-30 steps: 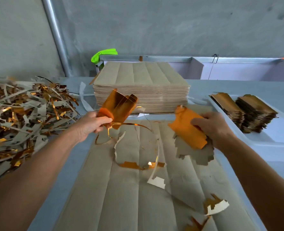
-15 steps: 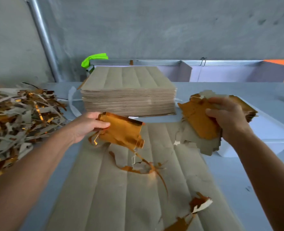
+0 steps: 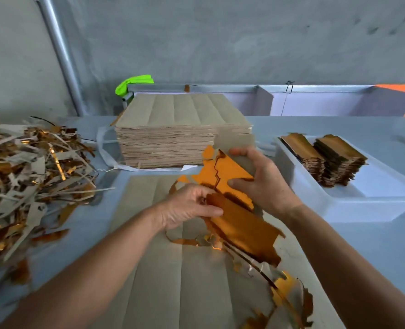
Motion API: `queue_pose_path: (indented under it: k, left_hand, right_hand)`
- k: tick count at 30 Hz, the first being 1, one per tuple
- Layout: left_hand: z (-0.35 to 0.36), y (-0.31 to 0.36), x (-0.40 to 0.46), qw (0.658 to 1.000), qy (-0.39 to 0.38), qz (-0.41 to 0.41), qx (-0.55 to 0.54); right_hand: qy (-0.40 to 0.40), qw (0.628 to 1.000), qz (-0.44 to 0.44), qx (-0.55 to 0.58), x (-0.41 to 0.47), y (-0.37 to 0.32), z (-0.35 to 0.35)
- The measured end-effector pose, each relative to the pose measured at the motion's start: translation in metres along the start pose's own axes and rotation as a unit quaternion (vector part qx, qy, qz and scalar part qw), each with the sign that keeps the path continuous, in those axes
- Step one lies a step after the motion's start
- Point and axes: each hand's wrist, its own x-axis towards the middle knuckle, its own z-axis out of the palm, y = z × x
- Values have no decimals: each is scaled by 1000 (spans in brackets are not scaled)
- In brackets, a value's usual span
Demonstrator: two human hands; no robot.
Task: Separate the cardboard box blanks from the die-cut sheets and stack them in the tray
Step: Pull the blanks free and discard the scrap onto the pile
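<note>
My right hand (image 3: 260, 184) grips a bundle of gold-faced box blanks (image 3: 222, 173) above the middle of the table. My left hand (image 3: 189, 205) holds another gold blank (image 3: 241, 229) against the lower edge of that bundle. Beneath both hands lies a grey die-cut sheet (image 3: 163, 281), back side up, with torn gold trimmings (image 3: 284, 290) on it. A tall stack of die-cut sheets (image 3: 182, 131) stands behind. The white tray (image 3: 353, 203) on the right carries two piles of gold blanks (image 3: 324, 160).
A big heap of grey and gold scrap strips (image 3: 23, 174) covers the table's left side. A metal pipe (image 3: 59, 51) runs up the wall at the back left. A green cloth (image 3: 132, 83) sits behind the sheet stack, beside a metal rail (image 3: 220, 87).
My hands have come together: the left hand brought its blank rightward to the bundle, and the right hand moved the bundle back from the tray toward the centre.
</note>
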Motion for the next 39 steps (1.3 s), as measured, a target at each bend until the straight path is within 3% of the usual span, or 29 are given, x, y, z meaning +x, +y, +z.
queue_pose_path:
  k: [5,10,16,23,28,34,39]
  left_hand:
    - [-17,-7,-4,991,88,-54,87]
    - [-43,-2,-10,966,227,-41,115]
    - [-86,-7,-29,928,344,-47,133]
    - [-80,5,-32,976,205,-58,37]
    - [-71,8,-28,985,158,-61,-28]
    - [-54,10,-22,990,115,-48,69]
    - [-50,16,-16,979,138,-53,139]
  right_hand:
    - [-29,994,5,-101,-7,15,-14]
    - [-76,988,27,-135,-15,30,-18]
    - [-50,985,45,-162,-20,40,-17]
    - [-84,962,103,-239,-16,32,9]
    - [-81,951,161,-251,-9,33,6]
    - [-49,956,179,-229,-17,40,9]
    - [46,973,178,-137,-10,34,-19]
